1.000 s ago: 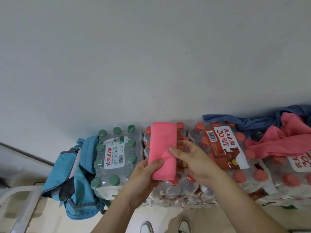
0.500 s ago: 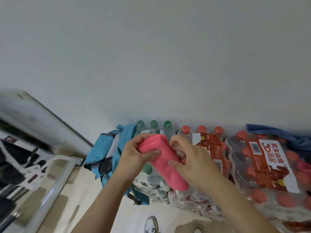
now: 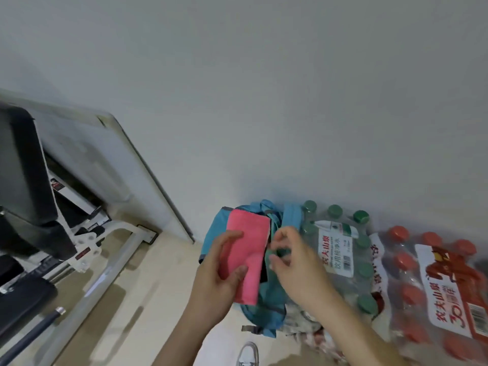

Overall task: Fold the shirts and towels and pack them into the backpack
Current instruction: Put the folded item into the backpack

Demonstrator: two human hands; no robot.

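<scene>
Pinching fingers (image 3: 229, 235): towel (image 3: 248, 231) left, backpack (image 3: 270, 297) right

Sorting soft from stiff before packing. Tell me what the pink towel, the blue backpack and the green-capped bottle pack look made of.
The pink towel: soft matte cloth, likely microfibre; it folds flat without sheen.
The blue backpack: thin woven synthetic, probably nylon; it slumps and creases.
The green-capped bottle pack: clear glossy plastic bottles under shiny shrink film; caps look hard plastic.

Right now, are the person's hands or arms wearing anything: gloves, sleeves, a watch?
Nothing visible. The left hand and right hand are ungloved, with no ring, watch or band. Both forearms are uncovered to the frame edge; no sleeve shows.
</scene>
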